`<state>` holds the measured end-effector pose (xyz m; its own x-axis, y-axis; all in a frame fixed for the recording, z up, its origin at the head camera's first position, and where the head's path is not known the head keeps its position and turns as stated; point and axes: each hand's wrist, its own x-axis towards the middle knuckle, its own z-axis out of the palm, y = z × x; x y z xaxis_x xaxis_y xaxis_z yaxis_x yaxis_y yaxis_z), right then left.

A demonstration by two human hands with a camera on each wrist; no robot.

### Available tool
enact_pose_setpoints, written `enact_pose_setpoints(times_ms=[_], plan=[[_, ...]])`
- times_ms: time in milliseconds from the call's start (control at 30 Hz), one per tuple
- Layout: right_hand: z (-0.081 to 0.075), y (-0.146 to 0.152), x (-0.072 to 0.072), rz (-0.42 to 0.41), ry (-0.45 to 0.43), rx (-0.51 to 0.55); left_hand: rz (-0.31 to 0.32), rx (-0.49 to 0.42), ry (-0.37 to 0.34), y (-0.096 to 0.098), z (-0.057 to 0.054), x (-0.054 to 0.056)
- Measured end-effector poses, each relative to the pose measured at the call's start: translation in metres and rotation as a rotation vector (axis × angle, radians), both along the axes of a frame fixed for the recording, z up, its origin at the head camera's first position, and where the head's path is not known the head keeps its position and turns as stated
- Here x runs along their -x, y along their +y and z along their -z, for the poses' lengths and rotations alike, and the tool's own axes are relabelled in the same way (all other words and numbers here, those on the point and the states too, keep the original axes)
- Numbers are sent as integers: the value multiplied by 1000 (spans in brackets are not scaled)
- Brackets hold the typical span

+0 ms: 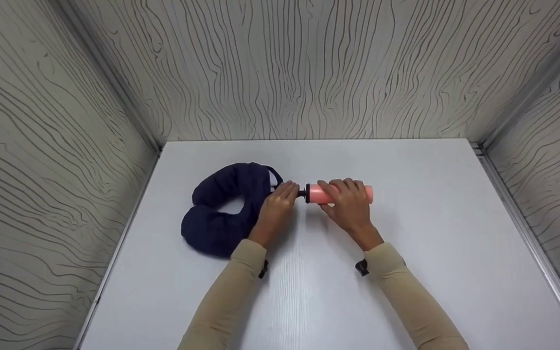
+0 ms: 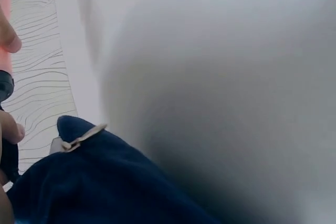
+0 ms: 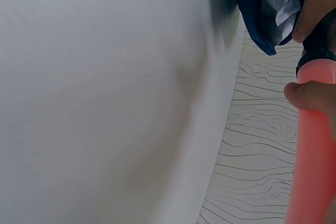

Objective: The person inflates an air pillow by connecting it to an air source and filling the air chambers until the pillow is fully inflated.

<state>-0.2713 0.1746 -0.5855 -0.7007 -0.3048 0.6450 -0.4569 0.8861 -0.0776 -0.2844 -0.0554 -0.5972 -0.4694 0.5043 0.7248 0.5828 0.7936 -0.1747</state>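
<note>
A navy U-shaped neck pillow (image 1: 221, 228) lies on the white table, its white lining (image 3: 281, 3) showing at an opening on the right side. Beside that opening my left hand (image 1: 278, 204) grips the black end of a pink hand pump (image 1: 315, 193); its fingers hide most of that end, so how it meets the pillow cannot be made out. My right hand (image 1: 350, 204) wraps round the pump's pink barrel (image 3: 312, 166), thumb near the black collar (image 3: 317, 57). The pump is held roughly level. A pale zipper pull (image 2: 84, 139) hangs on the pillow's edge.
The white table (image 1: 435, 272) extends round the pillow and hands. Wood-grain patterned panels (image 1: 289, 73) stand behind it and on both sides. A black strap (image 1: 361, 267) shows at the right wrist, another strap (image 1: 263, 269) at the left.
</note>
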Motion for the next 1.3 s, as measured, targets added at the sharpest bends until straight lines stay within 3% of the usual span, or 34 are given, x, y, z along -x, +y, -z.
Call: enact_pose_setpoints(times_ms=[267, 733, 1000, 1300], plan=[[-1, 22, -1, 2, 21, 19, 38, -43, -77, -4, -2, 3], [-2, 70, -3, 26, 13, 77, 27, -62, -94, -12, -4, 4], [1, 42, -8, -5, -41, 37, 5, 41, -72, -2, -6, -4], [0, 9, -5, -11, -2, -3, -15, 65, -72, 7, -6, -6]])
